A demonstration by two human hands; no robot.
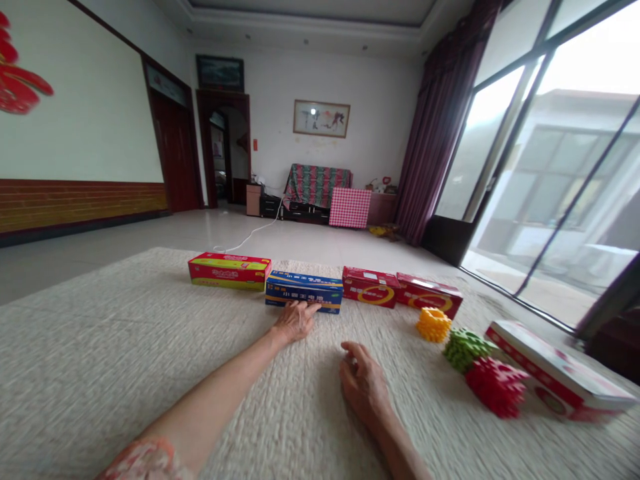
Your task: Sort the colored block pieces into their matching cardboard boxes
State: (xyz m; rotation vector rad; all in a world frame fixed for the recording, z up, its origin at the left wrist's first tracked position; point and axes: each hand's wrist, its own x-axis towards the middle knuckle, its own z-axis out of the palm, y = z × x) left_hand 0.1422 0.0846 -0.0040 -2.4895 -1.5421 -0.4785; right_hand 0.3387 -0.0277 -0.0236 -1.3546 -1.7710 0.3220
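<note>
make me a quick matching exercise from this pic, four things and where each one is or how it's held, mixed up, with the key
1. left hand
2. right hand
3. blue box
4. yellow ring

a. next to the green ring
b. fingers curled, apart from the boxes
c. fingers at the blue box's front
d. between the red-and-yellow box and a dark red box

Pairs: 1-c, 2-b, 3-d, 4-a

Blue box [304, 288], red-and-white checked cloth [350, 208]
</note>
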